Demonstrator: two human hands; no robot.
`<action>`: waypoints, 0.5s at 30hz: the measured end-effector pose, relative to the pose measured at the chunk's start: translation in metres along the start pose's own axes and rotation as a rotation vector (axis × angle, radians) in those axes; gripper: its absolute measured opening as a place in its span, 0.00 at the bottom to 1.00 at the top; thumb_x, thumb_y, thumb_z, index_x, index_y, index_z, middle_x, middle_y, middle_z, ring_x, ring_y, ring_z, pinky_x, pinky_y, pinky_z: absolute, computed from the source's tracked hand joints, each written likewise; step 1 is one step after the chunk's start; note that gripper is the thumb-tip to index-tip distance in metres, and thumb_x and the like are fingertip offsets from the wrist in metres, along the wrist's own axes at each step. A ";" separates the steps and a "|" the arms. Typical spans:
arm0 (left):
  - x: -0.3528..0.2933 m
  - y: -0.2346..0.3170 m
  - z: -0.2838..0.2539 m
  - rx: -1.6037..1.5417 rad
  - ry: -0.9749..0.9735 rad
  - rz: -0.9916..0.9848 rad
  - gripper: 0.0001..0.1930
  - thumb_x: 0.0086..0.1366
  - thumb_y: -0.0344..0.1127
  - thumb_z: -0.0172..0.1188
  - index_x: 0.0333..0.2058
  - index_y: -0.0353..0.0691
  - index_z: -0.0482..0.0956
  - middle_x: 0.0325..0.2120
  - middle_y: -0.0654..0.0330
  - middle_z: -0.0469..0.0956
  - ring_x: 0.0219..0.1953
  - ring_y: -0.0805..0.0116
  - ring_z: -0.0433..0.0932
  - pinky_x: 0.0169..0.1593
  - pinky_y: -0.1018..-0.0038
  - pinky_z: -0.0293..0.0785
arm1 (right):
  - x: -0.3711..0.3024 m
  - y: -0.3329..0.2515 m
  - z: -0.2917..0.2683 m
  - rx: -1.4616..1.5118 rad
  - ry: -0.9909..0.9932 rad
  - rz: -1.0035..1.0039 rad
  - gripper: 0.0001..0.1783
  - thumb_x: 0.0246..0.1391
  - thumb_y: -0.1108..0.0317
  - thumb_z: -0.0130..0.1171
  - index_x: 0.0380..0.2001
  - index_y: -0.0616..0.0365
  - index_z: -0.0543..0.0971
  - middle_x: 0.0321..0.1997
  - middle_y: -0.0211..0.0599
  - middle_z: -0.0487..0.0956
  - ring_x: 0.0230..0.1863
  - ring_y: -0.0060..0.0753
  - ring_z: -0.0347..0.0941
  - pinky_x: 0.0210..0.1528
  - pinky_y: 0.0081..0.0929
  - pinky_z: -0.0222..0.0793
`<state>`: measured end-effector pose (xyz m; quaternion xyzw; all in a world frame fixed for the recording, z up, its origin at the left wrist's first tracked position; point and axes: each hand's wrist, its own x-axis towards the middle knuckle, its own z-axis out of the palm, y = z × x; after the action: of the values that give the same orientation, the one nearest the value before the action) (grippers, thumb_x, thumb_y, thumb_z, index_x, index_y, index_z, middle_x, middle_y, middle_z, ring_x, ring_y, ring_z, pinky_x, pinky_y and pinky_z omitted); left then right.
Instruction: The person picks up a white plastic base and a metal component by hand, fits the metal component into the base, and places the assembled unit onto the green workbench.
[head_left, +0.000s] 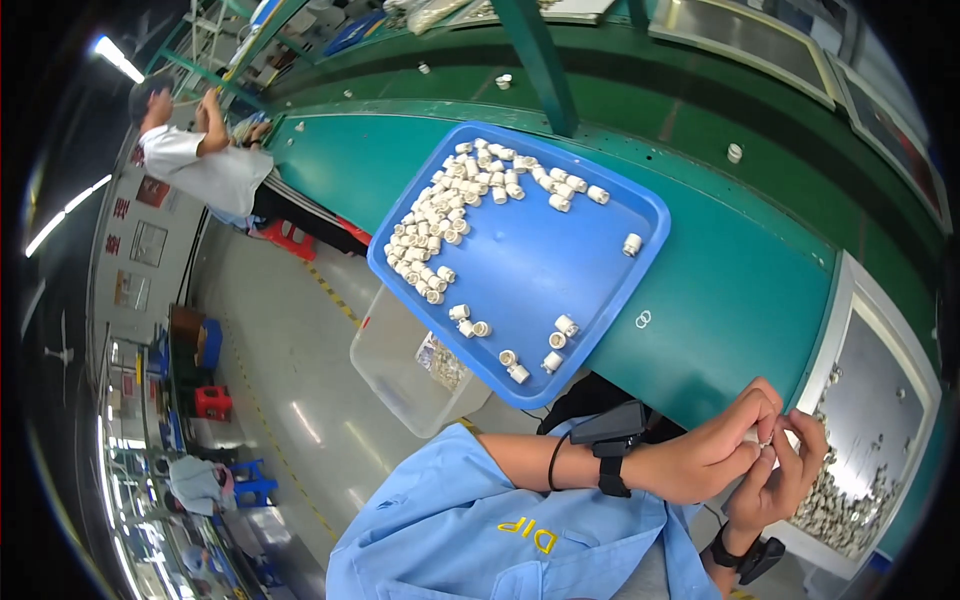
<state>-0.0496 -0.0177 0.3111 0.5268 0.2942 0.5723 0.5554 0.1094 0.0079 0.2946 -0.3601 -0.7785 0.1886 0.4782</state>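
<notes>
As left hand meets right hand, rings lie near — tray beyond.

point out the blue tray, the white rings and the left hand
Blue tray (545,265): head view, its bare floor.
White rings (643,319): head view, where they meet.
Left hand (705,460): head view, its back.

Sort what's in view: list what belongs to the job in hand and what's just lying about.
Likely in the job:
small pale piece between the left hand and right hand
blue tray
white cylindrical pieces in it
framed tray of small parts

Likely just lying about:
two pale rings on the green table
red stool at left
</notes>
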 end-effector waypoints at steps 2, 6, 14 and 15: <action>-0.012 0.006 -0.002 0.050 0.087 -0.015 0.09 0.64 0.20 0.43 0.41 0.37 0.60 0.44 0.53 0.59 0.46 0.63 0.62 0.55 0.69 0.60 | 0.004 -0.009 0.006 -0.047 -0.028 -0.021 0.15 0.51 0.70 0.61 0.41 0.66 0.82 0.55 0.54 0.74 0.50 0.52 0.72 0.57 0.50 0.65; -0.024 0.002 -0.007 0.101 0.177 -0.047 0.08 0.65 0.20 0.44 0.42 0.36 0.59 0.44 0.53 0.59 0.47 0.63 0.62 0.56 0.69 0.60 | 0.007 -0.032 0.013 -0.232 -0.139 -0.098 0.18 0.48 0.69 0.62 0.43 0.66 0.81 0.56 0.52 0.74 0.50 0.53 0.72 0.56 0.49 0.64; -0.011 -0.019 -0.006 0.191 0.209 -0.096 0.11 0.69 0.25 0.49 0.48 0.35 0.61 0.48 0.53 0.61 0.51 0.65 0.65 0.58 0.71 0.62 | 0.007 -0.014 0.018 -0.379 -0.131 -0.083 0.22 0.44 0.62 0.67 0.43 0.61 0.81 0.50 0.46 0.78 0.50 0.46 0.74 0.60 0.54 0.59; 0.001 -0.030 -0.010 0.227 0.192 -0.049 0.13 0.70 0.25 0.49 0.51 0.35 0.62 0.50 0.54 0.62 0.52 0.66 0.66 0.58 0.71 0.64 | 0.011 0.007 0.019 -0.387 -0.116 -0.116 0.23 0.44 0.60 0.68 0.43 0.60 0.81 0.49 0.44 0.79 0.48 0.45 0.75 0.61 0.54 0.59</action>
<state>-0.0493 -0.0083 0.2804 0.5217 0.4216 0.5692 0.4754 0.0918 0.0212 0.2877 -0.3885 -0.8458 0.0280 0.3644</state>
